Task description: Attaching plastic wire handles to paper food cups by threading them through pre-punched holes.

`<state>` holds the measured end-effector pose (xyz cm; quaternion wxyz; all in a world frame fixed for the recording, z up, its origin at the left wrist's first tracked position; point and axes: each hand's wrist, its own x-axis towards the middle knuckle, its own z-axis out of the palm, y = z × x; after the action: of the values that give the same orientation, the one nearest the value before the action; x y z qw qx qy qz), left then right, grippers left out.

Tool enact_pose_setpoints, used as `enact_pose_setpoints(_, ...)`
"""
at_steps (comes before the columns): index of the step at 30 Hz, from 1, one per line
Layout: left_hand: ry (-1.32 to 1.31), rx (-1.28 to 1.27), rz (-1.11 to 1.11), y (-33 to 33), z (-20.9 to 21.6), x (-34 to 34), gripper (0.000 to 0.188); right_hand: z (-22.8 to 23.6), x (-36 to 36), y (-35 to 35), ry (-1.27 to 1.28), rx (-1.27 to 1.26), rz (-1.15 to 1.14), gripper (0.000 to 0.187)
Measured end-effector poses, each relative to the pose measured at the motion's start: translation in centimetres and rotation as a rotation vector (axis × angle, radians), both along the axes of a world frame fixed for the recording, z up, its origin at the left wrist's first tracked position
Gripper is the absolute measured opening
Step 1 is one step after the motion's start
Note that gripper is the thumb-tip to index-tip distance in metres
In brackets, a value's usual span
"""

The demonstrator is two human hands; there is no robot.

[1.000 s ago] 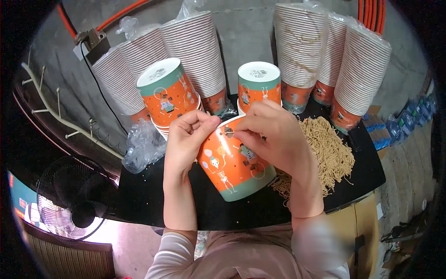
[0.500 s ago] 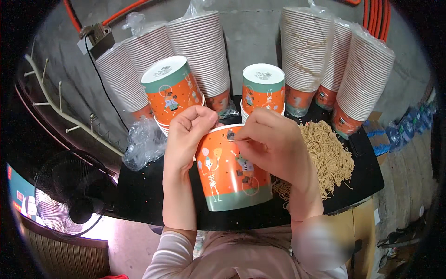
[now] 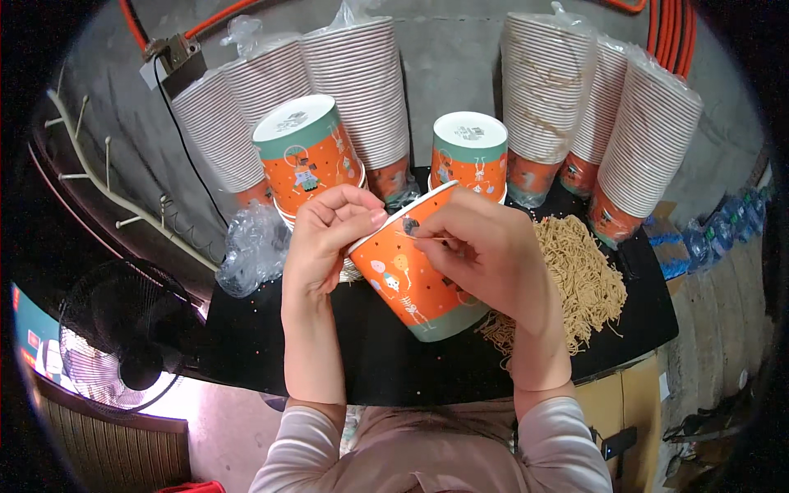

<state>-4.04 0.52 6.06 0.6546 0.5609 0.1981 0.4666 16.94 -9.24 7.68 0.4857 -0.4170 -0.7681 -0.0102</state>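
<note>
Over the near part of the table I hold an orange and green paper bucket (image 3: 423, 296) printed with skeletons and balloons, its white rim tilted up to the right. My left hand (image 3: 325, 234) is closed on the rim at its left, thumb against the outside. Fingertips of my right hand (image 3: 493, 251) are pinched at the outer wall just under the rim, with what looks like a thin pale cord between them. Part of the bucket's right side is hidden by that hand. Beside my right forearm lies a heap of tan cords (image 3: 579, 283).
Upside-down bucket stacks stand behind my hands, one at left (image 3: 304, 160) and one at right (image 3: 470, 156). Tall bagged bucket stacks (image 3: 357, 90) line the wall. Crumpled clear plastic (image 3: 251, 246) lies at the table's left, near a black fan (image 3: 123, 337).
The bucket has tilted, its rim rising on the right and its base swinging a little to the right and up. Both hands stay at the rim area.
</note>
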Motion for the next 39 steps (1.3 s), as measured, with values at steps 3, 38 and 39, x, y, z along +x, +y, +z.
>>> enact_pose_setpoints(3, 0.011, 0.002, -0.009, 0.5, -0.2, -0.2, 0.013, -0.1, -0.2, 0.1, 0.014, 0.016, 0.006, 0.013)
enact_pose_setpoints(38, 0.321, 0.255, 0.041, -2.5, 0.7, 2.1, 0.034, -0.7, 1.1, 1.9, 0.411, -0.313, 0.264, 0.014)
enact_pose_setpoints(39, 0.299, 0.252, 0.041, -2.4, 0.7, 2.3, 0.032, -0.8, 1.1, 2.0, 0.348, -0.226, 0.214, 0.014)
